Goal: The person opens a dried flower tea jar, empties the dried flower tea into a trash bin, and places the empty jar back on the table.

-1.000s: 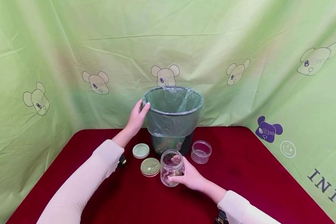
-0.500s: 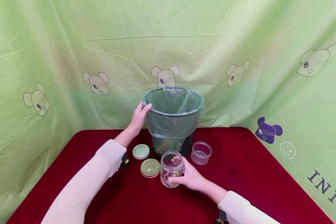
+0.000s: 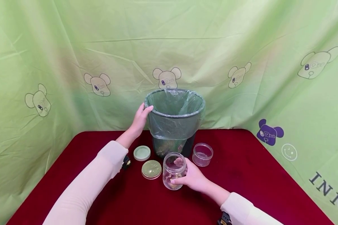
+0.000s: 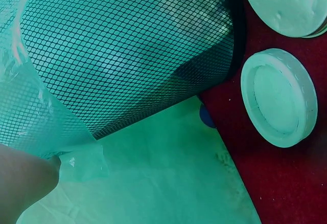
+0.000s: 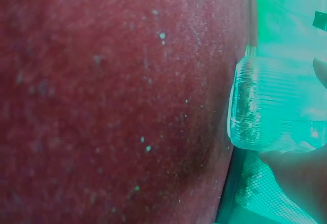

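Observation:
My left hand (image 3: 138, 122) grips the rim of a dark mesh waste bin (image 3: 174, 129) on its left side. The thumb lies near the rim, and the other fingers are partly hidden. A clear plastic bag lines the bin and folds down over its outside. In front of the bin my right hand (image 3: 195, 177) holds a clear ribbed jar (image 3: 169, 167), lidless, its mouth upward. Small pale-brown bits, too small to identify, lie low in the jar. In the right wrist view, the jar (image 5: 271, 101) has its base at or close to the red cloth.
Left of the jar lie a gold-coloured round lid (image 3: 151, 168) and a pale green lid (image 3: 142, 153). A clear round tub (image 3: 202, 155) stands right of the bin. Red cloth (image 3: 242, 181) covers the table, and a green printed curtain (image 3: 124, 68) hangs behind.
The jar and right hand have shifted slightly right. My left hand stays at the bin rim with only a small shift. The whole view has tilted a little.

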The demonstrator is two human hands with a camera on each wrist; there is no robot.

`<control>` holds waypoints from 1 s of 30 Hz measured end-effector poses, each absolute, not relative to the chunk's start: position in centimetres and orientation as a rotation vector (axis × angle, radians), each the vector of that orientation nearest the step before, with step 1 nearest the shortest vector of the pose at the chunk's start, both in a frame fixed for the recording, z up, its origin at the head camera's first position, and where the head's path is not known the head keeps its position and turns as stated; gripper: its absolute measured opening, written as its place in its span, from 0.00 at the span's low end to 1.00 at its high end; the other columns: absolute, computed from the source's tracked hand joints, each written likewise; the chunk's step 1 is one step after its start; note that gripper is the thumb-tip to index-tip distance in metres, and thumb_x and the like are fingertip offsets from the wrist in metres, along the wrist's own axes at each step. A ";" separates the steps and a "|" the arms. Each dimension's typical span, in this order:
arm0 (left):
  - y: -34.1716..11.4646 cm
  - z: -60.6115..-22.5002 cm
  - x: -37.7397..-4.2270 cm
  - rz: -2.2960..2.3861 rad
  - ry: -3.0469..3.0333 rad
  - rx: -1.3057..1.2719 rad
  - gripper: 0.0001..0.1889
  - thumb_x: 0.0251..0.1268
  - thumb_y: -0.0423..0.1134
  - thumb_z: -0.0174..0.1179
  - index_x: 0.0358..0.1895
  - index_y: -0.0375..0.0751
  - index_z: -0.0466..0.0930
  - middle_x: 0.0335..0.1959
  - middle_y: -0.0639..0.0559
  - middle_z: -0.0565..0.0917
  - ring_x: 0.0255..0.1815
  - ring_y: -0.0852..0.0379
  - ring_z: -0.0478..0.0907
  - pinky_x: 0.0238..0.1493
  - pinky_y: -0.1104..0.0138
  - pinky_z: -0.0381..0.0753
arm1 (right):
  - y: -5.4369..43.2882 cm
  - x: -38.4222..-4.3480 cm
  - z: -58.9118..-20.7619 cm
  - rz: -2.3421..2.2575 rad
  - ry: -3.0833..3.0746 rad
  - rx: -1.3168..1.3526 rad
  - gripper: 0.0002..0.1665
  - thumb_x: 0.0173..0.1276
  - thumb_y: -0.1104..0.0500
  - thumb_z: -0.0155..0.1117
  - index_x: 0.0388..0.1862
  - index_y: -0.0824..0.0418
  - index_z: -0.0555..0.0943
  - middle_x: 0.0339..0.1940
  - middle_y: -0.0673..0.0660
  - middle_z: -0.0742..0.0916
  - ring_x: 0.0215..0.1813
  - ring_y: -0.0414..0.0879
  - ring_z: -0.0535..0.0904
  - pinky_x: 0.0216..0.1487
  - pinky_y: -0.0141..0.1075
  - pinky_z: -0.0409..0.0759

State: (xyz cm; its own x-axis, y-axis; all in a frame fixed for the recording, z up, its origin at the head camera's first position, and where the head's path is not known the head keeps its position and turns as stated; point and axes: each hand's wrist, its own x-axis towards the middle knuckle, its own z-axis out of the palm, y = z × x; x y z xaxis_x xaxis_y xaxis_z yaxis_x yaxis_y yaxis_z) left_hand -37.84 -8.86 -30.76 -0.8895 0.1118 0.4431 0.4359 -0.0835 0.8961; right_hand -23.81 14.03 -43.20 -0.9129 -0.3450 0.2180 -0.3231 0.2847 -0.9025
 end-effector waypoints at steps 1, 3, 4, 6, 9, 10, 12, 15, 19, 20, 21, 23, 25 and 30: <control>-8.9 -30.7 -37.8 -2.075 -1.954 -0.603 0.30 0.69 0.43 0.50 0.71 0.30 0.60 0.67 0.35 0.68 0.67 0.49 0.63 0.69 0.61 0.56 | 14.1 -23.8 -43.2 -1.744 2.509 -0.639 0.44 0.47 0.62 0.81 0.61 0.68 0.68 0.57 0.62 0.79 0.60 0.56 0.76 0.57 0.36 0.73; -8.9 -30.7 -37.8 -2.079 -1.956 -0.605 0.30 0.70 0.42 0.50 0.71 0.30 0.60 0.68 0.35 0.67 0.67 0.49 0.63 0.70 0.61 0.56 | 14.3 -23.8 -43.1 -1.733 2.524 -0.627 0.44 0.46 0.62 0.81 0.61 0.68 0.69 0.56 0.61 0.80 0.59 0.55 0.77 0.56 0.35 0.73; -8.9 -30.7 -37.8 -2.081 -1.957 -0.604 0.30 0.70 0.42 0.50 0.71 0.30 0.60 0.68 0.35 0.67 0.67 0.49 0.63 0.69 0.61 0.56 | 14.5 -23.8 -43.0 -1.721 2.537 -0.623 0.44 0.46 0.61 0.81 0.61 0.68 0.70 0.55 0.60 0.80 0.58 0.54 0.77 0.56 0.35 0.74; -8.9 -30.6 -37.7 -2.090 -1.955 -0.606 0.30 0.70 0.42 0.50 0.71 0.30 0.60 0.68 0.35 0.67 0.67 0.49 0.62 0.70 0.61 0.55 | 14.7 -23.7 -42.9 -1.711 2.545 -0.628 0.44 0.45 0.61 0.82 0.61 0.68 0.70 0.54 0.60 0.81 0.57 0.54 0.78 0.56 0.35 0.74; -8.9 -30.6 -37.6 -2.090 -1.955 -0.608 0.30 0.70 0.43 0.50 0.71 0.30 0.59 0.68 0.35 0.66 0.67 0.49 0.62 0.70 0.61 0.54 | 15.1 -23.7 -42.4 -1.697 2.558 -0.638 0.45 0.45 0.60 0.82 0.61 0.68 0.70 0.53 0.60 0.82 0.56 0.53 0.78 0.56 0.36 0.74; -8.9 -30.6 -37.6 -2.091 -1.953 -0.605 0.30 0.70 0.42 0.50 0.71 0.30 0.59 0.68 0.35 0.66 0.67 0.49 0.62 0.70 0.61 0.54 | 15.3 -23.7 -42.2 -1.698 2.559 -0.644 0.45 0.45 0.60 0.82 0.61 0.68 0.70 0.53 0.60 0.81 0.56 0.53 0.78 0.56 0.36 0.74; -8.9 -30.6 -37.6 -2.094 -1.951 -0.596 0.30 0.70 0.42 0.50 0.71 0.31 0.60 0.68 0.35 0.67 0.66 0.49 0.62 0.70 0.61 0.55 | 15.5 -23.6 -41.6 -1.696 2.569 -0.651 0.45 0.45 0.60 0.82 0.61 0.67 0.71 0.53 0.60 0.82 0.56 0.53 0.78 0.55 0.36 0.75; -8.9 -30.5 -37.7 -2.094 -1.950 -0.580 0.30 0.69 0.42 0.50 0.71 0.31 0.60 0.67 0.36 0.68 0.66 0.51 0.63 0.69 0.62 0.56 | 16.0 -23.3 -40.6 -1.683 2.593 -0.648 0.43 0.45 0.59 0.82 0.60 0.67 0.72 0.52 0.60 0.83 0.54 0.52 0.79 0.54 0.36 0.76; -8.7 -30.7 -37.9 -2.088 -1.946 -0.567 0.31 0.67 0.43 0.50 0.70 0.31 0.61 0.66 0.37 0.68 0.65 0.51 0.63 0.68 0.62 0.57 | 16.8 -23.0 -39.0 -1.651 2.651 -0.611 0.41 0.45 0.58 0.83 0.58 0.66 0.74 0.51 0.59 0.83 0.53 0.50 0.80 0.53 0.38 0.77; -8.7 -30.7 -38.0 -2.088 -1.943 -0.567 0.31 0.66 0.43 0.50 0.70 0.30 0.61 0.66 0.37 0.68 0.65 0.51 0.63 0.68 0.62 0.57 | 17.0 -22.9 -38.5 -1.645 2.667 -0.601 0.42 0.45 0.57 0.83 0.58 0.66 0.74 0.50 0.58 0.84 0.52 0.49 0.80 0.53 0.39 0.77; -8.6 -30.7 -38.0 -2.089 -1.938 -0.568 0.31 0.66 0.43 0.51 0.70 0.30 0.61 0.66 0.36 0.68 0.65 0.51 0.63 0.68 0.62 0.57 | 17.2 -22.8 -38.1 -1.648 2.679 -0.587 0.42 0.45 0.57 0.83 0.58 0.66 0.74 0.50 0.58 0.84 0.52 0.49 0.80 0.53 0.39 0.77; -8.6 -30.8 -38.1 -2.094 -1.931 -0.565 0.32 0.65 0.43 0.51 0.70 0.30 0.61 0.66 0.36 0.68 0.64 0.51 0.64 0.68 0.61 0.57 | 17.7 -22.6 -37.1 -1.663 2.704 -0.574 0.41 0.44 0.58 0.83 0.58 0.66 0.74 0.50 0.58 0.84 0.52 0.49 0.81 0.53 0.40 0.77; -8.6 -30.8 -38.2 -2.096 -1.932 -0.560 0.32 0.65 0.44 0.51 0.70 0.30 0.61 0.66 0.36 0.68 0.64 0.51 0.64 0.68 0.62 0.57 | 18.4 -22.5 -35.9 -1.677 2.727 -0.563 0.41 0.45 0.58 0.83 0.58 0.66 0.74 0.50 0.59 0.84 0.52 0.49 0.81 0.53 0.40 0.77; -8.6 -30.9 -38.2 -2.085 -1.954 -0.541 0.32 0.65 0.44 0.50 0.70 0.31 0.60 0.66 0.37 0.68 0.65 0.51 0.63 0.68 0.61 0.57 | 20.3 -22.6 -33.0 -1.662 2.800 -0.539 0.40 0.46 0.59 0.82 0.58 0.66 0.75 0.49 0.59 0.84 0.51 0.50 0.81 0.51 0.41 0.78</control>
